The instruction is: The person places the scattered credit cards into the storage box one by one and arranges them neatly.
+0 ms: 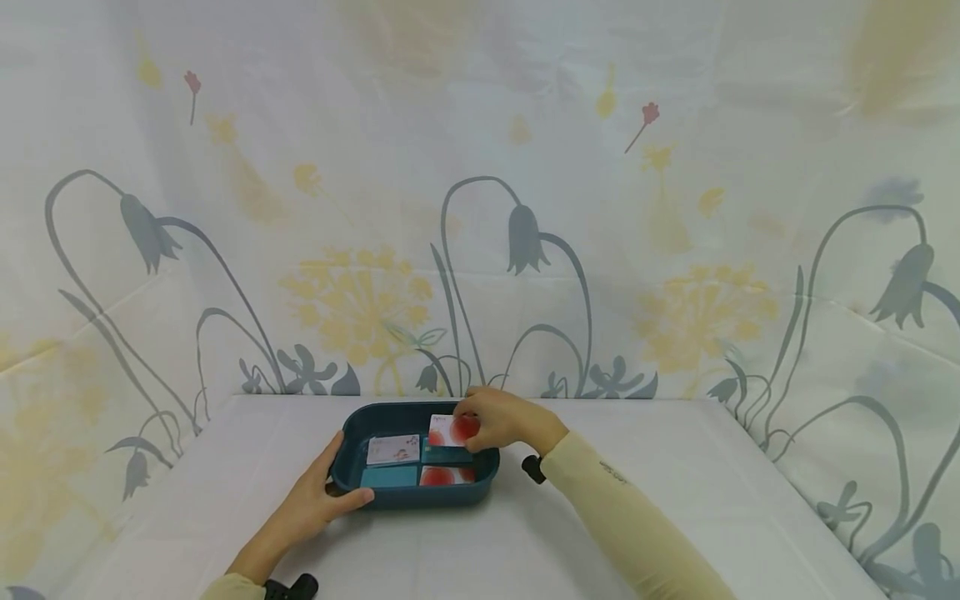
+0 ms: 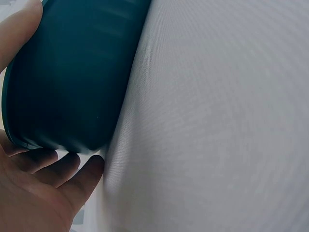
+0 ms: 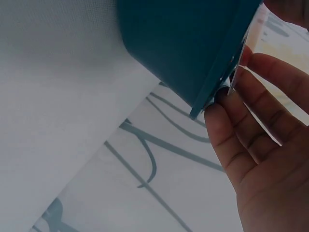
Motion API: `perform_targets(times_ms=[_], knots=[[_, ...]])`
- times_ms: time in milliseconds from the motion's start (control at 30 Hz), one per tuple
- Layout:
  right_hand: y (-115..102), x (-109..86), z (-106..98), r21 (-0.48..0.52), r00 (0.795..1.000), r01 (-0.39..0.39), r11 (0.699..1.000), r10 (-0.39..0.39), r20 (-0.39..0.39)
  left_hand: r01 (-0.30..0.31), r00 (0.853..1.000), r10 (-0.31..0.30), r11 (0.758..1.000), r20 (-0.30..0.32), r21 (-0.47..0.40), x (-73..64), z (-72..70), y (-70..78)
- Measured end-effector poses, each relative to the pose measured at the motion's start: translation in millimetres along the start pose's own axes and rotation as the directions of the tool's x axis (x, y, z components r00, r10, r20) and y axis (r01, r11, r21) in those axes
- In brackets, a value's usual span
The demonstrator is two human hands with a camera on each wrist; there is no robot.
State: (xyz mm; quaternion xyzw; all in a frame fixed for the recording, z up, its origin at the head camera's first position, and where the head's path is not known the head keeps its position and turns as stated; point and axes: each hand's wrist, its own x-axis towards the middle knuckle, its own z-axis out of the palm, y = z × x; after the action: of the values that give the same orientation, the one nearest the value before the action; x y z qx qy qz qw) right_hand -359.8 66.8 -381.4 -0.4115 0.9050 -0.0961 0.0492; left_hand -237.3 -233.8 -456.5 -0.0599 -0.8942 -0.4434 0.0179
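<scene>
A dark teal tray [image 1: 416, 498] sits on the white table. My left hand [image 1: 309, 502] holds its near left corner, thumb on the front wall and fingers along the left end; in the left wrist view those fingers [image 2: 89, 174] touch the end wall. Over the tray's right part, my right hand [image 1: 504, 417] pinches a white card with red circles [image 1: 444, 428]. The card shows nearly edge-on [image 3: 238, 67] between the fingers in the right wrist view. Inside the tray lie a white printed card [image 1: 393, 449] and another red-patterned card [image 1: 447, 476].
Teal rectangles [image 1: 388, 477] show beside the cards in the tray; whether they are cards or bare bottom I cannot tell. The white table [image 1: 600, 517] ends at a flower-printed curtain [image 1: 630, 333] behind the tray. A dark band sits on each wrist.
</scene>
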Motion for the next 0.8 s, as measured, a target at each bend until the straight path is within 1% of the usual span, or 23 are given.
perform_targets(times_ms=[200, 367, 567, 800], knots=[[-1, 10.1, 8, -0.014, 0.999, 0.016, 1.0, -0.016, 0.028, 0.001, 1.0, -0.001, 1.0, -0.001, -0.006, -0.8, -0.6, 2.1], [-3, 15.7, 13, -0.012, 0.999, 0.0, 1.0, 0.001, 0.055, 0.009, 1.0, -0.009, 1.0, -0.002, -0.011, -0.5, 0.0, 2.0], [-6, 21.2, 19, -0.062, 0.997, -0.001, 0.998, 0.006, 0.074, 0.012, 1.0, -0.012, 1.0, -0.001, -0.022, 0.7, 0.6, -0.5], [-8, 26.1, 26, -0.094, 0.994, -0.035, 0.995, 0.045, 0.099, 0.016, 1.0, -0.016, 1.0, -0.001, -0.014, 1.3, 1.2, -1.9]])
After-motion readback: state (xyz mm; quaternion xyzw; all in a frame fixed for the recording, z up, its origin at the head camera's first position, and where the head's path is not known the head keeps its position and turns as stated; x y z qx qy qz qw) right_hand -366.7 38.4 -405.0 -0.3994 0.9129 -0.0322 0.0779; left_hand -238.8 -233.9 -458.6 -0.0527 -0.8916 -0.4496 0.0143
